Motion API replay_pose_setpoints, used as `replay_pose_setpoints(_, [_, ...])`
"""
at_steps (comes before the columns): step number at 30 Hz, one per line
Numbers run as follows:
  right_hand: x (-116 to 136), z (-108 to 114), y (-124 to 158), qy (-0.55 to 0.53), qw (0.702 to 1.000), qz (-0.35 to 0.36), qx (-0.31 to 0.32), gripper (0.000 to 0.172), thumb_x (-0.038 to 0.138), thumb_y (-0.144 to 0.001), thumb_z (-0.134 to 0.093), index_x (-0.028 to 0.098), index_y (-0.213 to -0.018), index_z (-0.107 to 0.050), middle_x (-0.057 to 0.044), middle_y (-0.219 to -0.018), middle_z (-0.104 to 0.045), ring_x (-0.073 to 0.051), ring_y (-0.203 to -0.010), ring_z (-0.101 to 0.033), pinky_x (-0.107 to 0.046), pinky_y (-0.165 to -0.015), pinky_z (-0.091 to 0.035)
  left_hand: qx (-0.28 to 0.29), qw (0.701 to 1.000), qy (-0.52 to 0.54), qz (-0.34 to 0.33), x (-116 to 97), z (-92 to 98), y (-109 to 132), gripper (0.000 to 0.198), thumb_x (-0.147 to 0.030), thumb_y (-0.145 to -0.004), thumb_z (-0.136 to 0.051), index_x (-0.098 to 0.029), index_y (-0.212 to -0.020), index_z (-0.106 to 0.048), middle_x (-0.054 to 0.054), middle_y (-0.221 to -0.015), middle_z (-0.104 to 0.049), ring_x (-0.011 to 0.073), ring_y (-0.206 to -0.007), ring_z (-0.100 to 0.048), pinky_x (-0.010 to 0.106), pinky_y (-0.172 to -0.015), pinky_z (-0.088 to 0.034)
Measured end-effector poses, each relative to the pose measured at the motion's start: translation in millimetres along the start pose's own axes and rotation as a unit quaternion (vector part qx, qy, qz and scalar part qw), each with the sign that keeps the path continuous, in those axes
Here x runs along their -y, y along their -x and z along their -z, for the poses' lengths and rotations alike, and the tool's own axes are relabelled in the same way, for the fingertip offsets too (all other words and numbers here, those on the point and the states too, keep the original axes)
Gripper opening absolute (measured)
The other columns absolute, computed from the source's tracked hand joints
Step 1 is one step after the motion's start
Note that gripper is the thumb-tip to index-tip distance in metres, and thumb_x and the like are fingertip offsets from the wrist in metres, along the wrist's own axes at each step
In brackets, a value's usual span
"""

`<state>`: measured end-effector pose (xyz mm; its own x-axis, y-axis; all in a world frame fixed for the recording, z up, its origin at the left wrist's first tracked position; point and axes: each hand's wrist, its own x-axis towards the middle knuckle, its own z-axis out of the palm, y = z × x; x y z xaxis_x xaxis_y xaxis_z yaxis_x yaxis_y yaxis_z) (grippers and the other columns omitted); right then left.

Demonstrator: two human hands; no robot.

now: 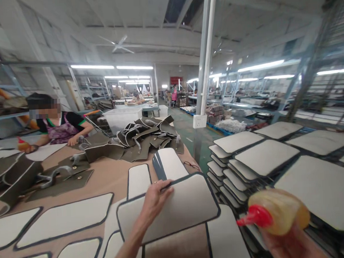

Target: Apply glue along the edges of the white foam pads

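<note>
My left hand (pixel 156 198) pinches the far edge of a white panel with a dark border (pixel 181 204), fingers on top, and the panel is tilted above the table. Beneath and around it lie more such panels (pixel 70 215). A small panel (pixel 138 180) and a curled white-and-dark piece (pixel 172 165) lie just beyond the held one. At the lower right, my right hand (pixel 292 243) is wrapped round a squeeze bottle (pixel 281 211) of yellowish liquid, its red nozzle pointing left. The right fingers are partly hidden behind the bottle.
Stacks of bordered panels (pixel 267 157) stand at the right. Dark green pieces with straps (pixel 146 137) are heaped at the table's far end, near a pair of glasses (pixel 192 165). A co-worker (pixel 59 128) sits at the left. A pole with a socket box (pixel 200 121) rises beyond the table.
</note>
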<state>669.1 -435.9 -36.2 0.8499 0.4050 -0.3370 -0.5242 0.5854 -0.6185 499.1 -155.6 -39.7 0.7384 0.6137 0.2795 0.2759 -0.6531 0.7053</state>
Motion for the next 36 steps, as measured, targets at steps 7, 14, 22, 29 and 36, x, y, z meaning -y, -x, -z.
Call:
replay_pose_setpoints(7, [32.4, -83.5, 37.0, 0.099, 0.966, 0.182, 0.157, 0.045, 0.031, -0.054, -0.080, 0.026, -0.096, -0.066, -0.005, -0.107, -0.065, -0.022, -0.093, -0.061, -0.033, -0.083, -0.050, 0.290, 0.944, -0.052, -0.150, -63.9, 87.8, 9.8, 0.020, -0.030, -0.080, -0.056, -0.017, -0.083, -0.072, 0.000, -0.068, -0.062, 0.0122, -0.063, -0.052, 0.019, -0.061, -0.035])
replay_pose_setpoints(14, [37.9, -98.0, 41.9, 0.157, 0.920, 0.129, 0.334, 0.059, 0.025, -0.053, -0.080, 0.023, -0.108, -0.061, -0.006, -0.095, -0.067, -0.021, -0.083, -0.063, -0.031, -0.075, -0.052, 0.440, 0.889, 0.059, -0.111, -97.2, 110.7, 25.8, 0.026, -0.035, -0.074, -0.065, -0.015, -0.088, -0.072, 0.001, -0.074, -0.066, 0.0118, -0.064, -0.053, 0.017, -0.060, -0.040])
replay_pose_setpoints(22, [36.6, -94.8, 36.7, 0.170, 0.908, 0.035, 0.381, 0.067, 0.022, -0.042, -0.083, 0.017, -0.105, -0.061, -0.005, -0.086, -0.068, -0.020, -0.071, -0.064, -0.035, -0.068, -0.053, 0.489, 0.866, 0.065, -0.080, -128.6, 110.9, 39.7, 0.030, -0.031, -0.076, -0.064, -0.011, -0.098, -0.071, 0.004, -0.083, -0.068, 0.0134, -0.072, -0.056, 0.017, -0.067, -0.043])
replay_pose_setpoints(29, [37.6, -93.1, 38.4, 0.157, 0.906, 0.008, 0.394, 0.064, 0.024, -0.043, -0.082, 0.018, -0.103, -0.062, -0.005, -0.086, -0.069, -0.020, -0.070, -0.064, -0.035, -0.067, -0.053, 0.474, 0.875, 0.060, -0.072, -136.1, 111.3, 50.6, 0.033, -0.033, -0.073, -0.068, -0.013, -0.098, -0.071, 0.004, -0.077, -0.069, 0.0131, -0.070, -0.057, 0.016, -0.066, -0.044])
replay_pose_setpoints(36, [39.2, -94.5, 45.3, 0.158, 0.901, 0.017, 0.404, 0.070, 0.028, -0.046, -0.080, 0.017, -0.112, -0.058, -0.009, -0.097, -0.067, -0.025, -0.085, -0.063, -0.039, -0.075, -0.051, 0.472, 0.877, 0.063, -0.068, -137.8, 111.8, 59.8, 0.033, -0.032, -0.075, -0.066, -0.012, -0.101, -0.070, 0.007, -0.084, -0.069, 0.0145, -0.073, -0.059, 0.017, -0.066, -0.045])
